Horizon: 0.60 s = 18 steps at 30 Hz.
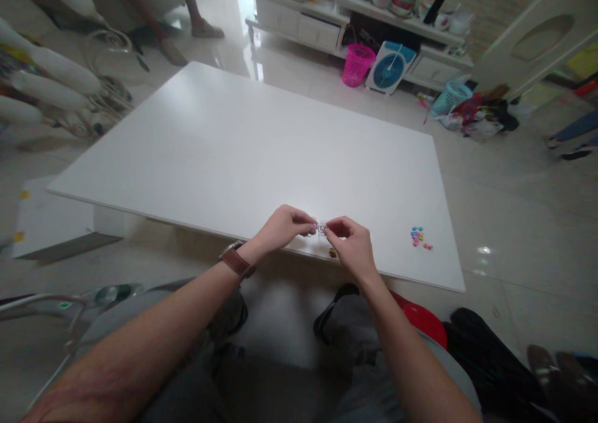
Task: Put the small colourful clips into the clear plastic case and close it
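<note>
Left hand: thumb and fingers pinching one end of a small ringed piece. Right hand: fingertips pinching the other end. Piece looks thin, looped, dull silver to purplish; finer detail blurred. Position: between the hands, at the near edge of the white bench, right of that edge's middle. Brown-strapped watch on left wrist; dial not readable. Small dark item by the near edge, just beside the right hand. Coloured bits, pink, blue, yellow, loosely clustered toward the near right corner. Beyond far edge, on floor: pink basket beside blue-and-white fan.
</note>
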### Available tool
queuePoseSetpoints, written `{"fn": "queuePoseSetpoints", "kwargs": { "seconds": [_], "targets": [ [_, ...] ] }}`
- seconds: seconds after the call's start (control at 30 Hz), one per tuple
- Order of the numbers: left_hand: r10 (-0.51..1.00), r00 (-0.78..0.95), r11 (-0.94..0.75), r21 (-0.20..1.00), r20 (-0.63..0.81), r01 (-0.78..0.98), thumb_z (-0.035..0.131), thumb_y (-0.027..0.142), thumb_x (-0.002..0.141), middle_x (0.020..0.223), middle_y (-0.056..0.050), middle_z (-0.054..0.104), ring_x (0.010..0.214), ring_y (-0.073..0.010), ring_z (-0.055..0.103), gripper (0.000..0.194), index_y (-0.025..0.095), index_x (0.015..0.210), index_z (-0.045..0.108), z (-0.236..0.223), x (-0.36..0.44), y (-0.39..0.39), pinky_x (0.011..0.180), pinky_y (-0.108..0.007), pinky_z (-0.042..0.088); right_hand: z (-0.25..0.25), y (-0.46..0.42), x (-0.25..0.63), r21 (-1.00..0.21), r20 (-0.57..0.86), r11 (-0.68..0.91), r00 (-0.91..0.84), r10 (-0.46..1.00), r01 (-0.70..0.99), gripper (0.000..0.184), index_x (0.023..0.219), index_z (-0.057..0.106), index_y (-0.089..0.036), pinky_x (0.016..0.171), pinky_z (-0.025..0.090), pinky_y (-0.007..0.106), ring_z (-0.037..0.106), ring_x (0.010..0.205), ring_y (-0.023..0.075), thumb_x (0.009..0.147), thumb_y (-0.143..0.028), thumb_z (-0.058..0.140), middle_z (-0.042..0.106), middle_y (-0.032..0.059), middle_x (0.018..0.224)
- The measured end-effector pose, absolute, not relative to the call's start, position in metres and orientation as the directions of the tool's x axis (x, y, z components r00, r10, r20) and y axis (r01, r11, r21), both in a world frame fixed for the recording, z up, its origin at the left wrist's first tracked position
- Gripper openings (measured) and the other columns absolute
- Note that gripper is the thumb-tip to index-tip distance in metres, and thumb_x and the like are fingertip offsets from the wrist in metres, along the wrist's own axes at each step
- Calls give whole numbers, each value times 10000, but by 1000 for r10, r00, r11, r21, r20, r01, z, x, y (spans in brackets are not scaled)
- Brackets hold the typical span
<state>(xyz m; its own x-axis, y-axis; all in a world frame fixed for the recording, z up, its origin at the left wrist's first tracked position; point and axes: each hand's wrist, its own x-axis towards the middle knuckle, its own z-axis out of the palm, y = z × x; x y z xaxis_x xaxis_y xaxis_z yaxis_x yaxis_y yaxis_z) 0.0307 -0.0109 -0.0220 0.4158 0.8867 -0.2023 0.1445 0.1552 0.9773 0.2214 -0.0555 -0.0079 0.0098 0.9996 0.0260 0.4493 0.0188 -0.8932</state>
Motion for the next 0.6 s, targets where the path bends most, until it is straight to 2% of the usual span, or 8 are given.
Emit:
{"fn": "queuePoseSetpoints", "kwargs": {
  "seconds": [0.33, 0.6],
  "targets": [
    [874, 428, 227, 972, -228, 54, 727, 208, 794, 766, -80, 774, 730, -164, 728, 104, 127, 853, 754, -31, 38, -16, 714, -277, 599, -6, -59, 216, -913, 7, 25, -45, 999, 407, 186, 842, 722, -183, 705, 541, 294, 672, 717, 176, 839, -369, 712, 734, 42, 799],
    [880, 418, 206, 975, -224, 88, 722, 197, 803, 749, -74, 770, 713, -157, 726, 84, 127, 846, 740, -31, 40, -17, 687, -258, 591, -8, -58, 217, -918, -12, 0, -28, 1000, 396, 183, 844, 725, -181, 695, 538, 289, 678, 725, 177, 826, -363, 730, 733, 43, 799]
  ]
}}
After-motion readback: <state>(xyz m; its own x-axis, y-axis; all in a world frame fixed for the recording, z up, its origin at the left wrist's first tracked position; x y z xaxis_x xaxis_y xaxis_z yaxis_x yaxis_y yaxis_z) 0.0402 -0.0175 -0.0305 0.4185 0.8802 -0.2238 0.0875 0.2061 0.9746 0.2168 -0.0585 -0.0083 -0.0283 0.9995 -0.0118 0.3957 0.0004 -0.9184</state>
